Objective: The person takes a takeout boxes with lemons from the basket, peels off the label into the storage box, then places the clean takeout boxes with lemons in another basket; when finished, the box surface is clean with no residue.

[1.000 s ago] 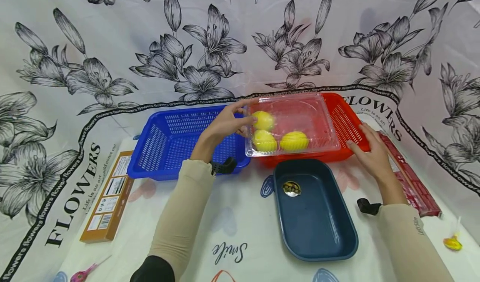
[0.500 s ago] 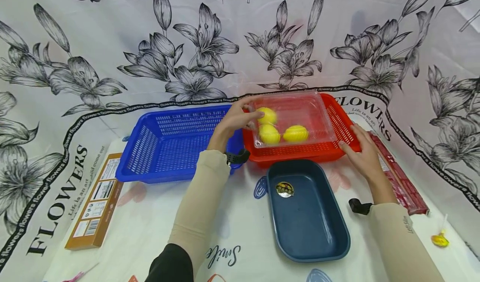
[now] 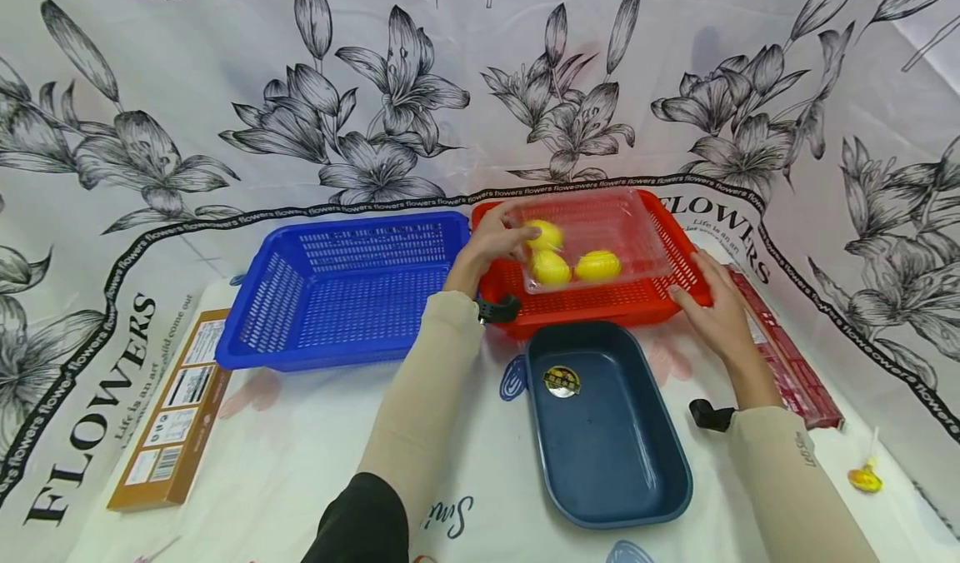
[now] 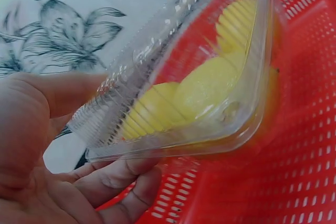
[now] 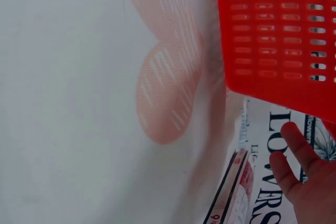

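Observation:
My left hand (image 3: pixel 491 246) grips the left edge of a clear plastic clamshell box (image 3: pixel 630 221), thumb above and fingers underneath in the left wrist view. Inside lie three yellow lemons (image 3: pixel 597 266), gathered toward the box's left and near side; one lemon (image 4: pixel 210 85) shows close up in the left wrist view. The box is within the red basket (image 3: pixel 652 309), tilted in the left wrist view. At the basket's right end is my right hand (image 3: pixel 720 321), its thumb and fingers extended by the rim. In the right wrist view, fingers (image 5: pixel 299 142) show just outside the basket wall.
A blue basket (image 3: pixel 360 351) stands left of the red one. In front sits a dark blue tray (image 3: pixel 607 446) with a gold sticker. A brown box (image 3: pixel 176 409) lies at left, a red patterned box (image 3: pixel 795 363) at right, near a yellow wrapped lollipop (image 3: pixel 865 478).
The clamshell box with the lemons has moved right and down into the red basket, held by my left hand. My right hand has stayed at the basket's right end. The head view has shifted.

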`<state>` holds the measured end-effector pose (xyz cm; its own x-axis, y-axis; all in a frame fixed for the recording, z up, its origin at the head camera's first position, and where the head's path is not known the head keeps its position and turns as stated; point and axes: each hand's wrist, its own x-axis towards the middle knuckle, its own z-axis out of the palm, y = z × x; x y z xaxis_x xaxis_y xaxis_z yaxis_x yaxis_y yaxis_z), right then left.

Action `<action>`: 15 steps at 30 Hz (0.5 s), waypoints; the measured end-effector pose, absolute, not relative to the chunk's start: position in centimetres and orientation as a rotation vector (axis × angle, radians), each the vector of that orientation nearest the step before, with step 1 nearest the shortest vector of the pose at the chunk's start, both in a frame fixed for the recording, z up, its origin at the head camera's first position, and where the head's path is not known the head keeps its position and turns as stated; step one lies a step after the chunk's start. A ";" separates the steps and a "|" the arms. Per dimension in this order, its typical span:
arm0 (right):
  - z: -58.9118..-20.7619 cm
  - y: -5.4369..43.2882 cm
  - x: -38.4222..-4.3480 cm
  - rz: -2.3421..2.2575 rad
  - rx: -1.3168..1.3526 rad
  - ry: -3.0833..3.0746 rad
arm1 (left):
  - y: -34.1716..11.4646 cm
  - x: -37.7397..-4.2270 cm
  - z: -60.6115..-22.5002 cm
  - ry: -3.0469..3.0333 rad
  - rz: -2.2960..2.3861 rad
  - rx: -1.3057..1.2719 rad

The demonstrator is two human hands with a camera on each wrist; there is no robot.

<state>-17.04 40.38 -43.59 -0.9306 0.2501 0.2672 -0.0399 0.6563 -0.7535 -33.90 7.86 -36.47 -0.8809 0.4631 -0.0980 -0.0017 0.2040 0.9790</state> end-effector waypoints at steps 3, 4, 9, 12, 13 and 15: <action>-43.5 40.3 -17.1 1.152 -0.171 -2.535 | 8.6 -34.1 -37.1 2.123 1.718 0.432; -43.6 40.3 -17.1 1.147 -0.174 -2.538 | 8.9 -34.2 -37.4 2.125 1.713 0.435; -43.6 40.3 -17.0 1.145 -0.180 -2.547 | 10.0 -34.4 -38.6 2.129 1.688 0.441; -43.7 40.2 -17.0 1.142 -0.186 -2.552 | 10.4 -34.5 -39.2 2.142 1.678 0.437; -43.7 40.3 -17.0 1.141 -0.187 -2.551 | 10.6 -34.6 -39.3 2.147 1.676 0.436; -43.7 40.4 -17.0 1.137 -0.184 -2.545 | 10.7 -34.7 -39.6 2.157 1.671 0.438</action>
<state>-17.01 40.38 -43.73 -0.9317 0.2551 0.2587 -0.0226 0.6701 -0.7420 -34.72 10.74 -39.60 -0.8810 0.4617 -0.1034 0.0152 0.2460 0.9691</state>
